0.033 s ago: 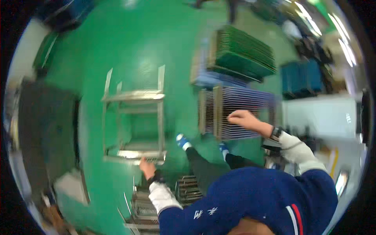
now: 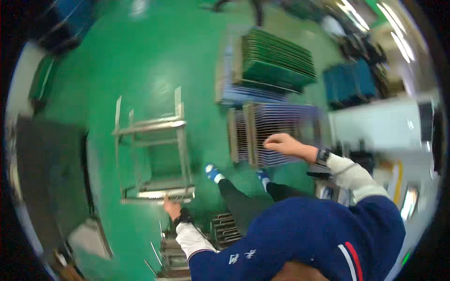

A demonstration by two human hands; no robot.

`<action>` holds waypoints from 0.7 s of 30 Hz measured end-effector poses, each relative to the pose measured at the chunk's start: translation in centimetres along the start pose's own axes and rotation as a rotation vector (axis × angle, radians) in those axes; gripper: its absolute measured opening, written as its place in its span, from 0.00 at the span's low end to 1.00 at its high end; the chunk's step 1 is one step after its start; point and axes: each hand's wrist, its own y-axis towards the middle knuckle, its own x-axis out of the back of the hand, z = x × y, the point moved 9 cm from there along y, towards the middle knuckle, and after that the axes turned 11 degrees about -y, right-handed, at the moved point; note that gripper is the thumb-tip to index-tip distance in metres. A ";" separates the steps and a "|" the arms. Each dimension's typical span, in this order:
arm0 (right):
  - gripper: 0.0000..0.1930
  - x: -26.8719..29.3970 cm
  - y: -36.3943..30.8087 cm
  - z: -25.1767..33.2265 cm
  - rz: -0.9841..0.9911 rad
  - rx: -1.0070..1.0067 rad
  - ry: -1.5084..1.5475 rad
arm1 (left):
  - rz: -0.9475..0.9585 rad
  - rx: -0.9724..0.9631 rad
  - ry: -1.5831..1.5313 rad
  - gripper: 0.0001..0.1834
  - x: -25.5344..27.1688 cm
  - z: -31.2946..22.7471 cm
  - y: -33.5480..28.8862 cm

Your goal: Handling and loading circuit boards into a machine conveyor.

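Note:
At the left, a tall silver metal rack frame (image 2: 184, 159) stands over the green floor, its upright posts pointing away from me. My left hand (image 2: 172, 208) is closed on the near bar of this frame; its fingertips are blurred. My right hand (image 2: 285, 144) hovers above a rack of purple-edged boards (image 2: 274, 119), fingers curled together and nothing visible in them. Whether it touches that rack I cannot tell.
Behind the purple rack stands a rack of green boards (image 2: 279, 61). Blue bins (image 2: 349, 83) and a white table (image 2: 375, 126) are at the right. A dark cabinet (image 2: 51, 164) lies left. More metal racks (image 2: 225, 229) sit by my legs. Another person's legs (image 2: 258, 11) show far off.
The view has swung a little, shifting the surroundings leftward. The metal frame has come slightly nearer along with my left hand. My right hand stays over the purple rack.

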 end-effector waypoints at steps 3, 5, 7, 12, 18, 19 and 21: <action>0.17 -1.5 -1.7 0.0 0.146 -0.119 -0.034 | 0.066 0.182 0.815 0.33 3.4 9.0 4.6; 0.16 -3.7 -3.7 -3.4 0.085 -0.032 0.077 | 0.170 0.223 0.958 0.32 0.5 8.3 6.1; 0.16 -4.9 -4.5 -2.7 0.150 -0.088 0.205 | 0.290 0.164 1.101 0.32 -0.8 7.8 5.1; 0.16 -8.8 -5.6 -7.3 0.196 -0.163 0.358 | 0.605 -0.099 1.158 0.28 -5.4 3.6 4.2; 0.14 -5.3 -8.1 -8.3 0.071 -0.133 0.466 | 0.330 0.573 -0.300 0.14 -8.4 -0.2 5.1; 0.14 -4.9 -8.5 -8.9 0.071 -0.146 0.503 | 0.260 0.601 -0.310 0.15 -9.5 -1.5 5.1; 0.14 -5.4 -9.0 -10.7 0.065 -0.170 0.576 | 0.155 0.595 -0.321 0.17 -9.7 -4.7 4.8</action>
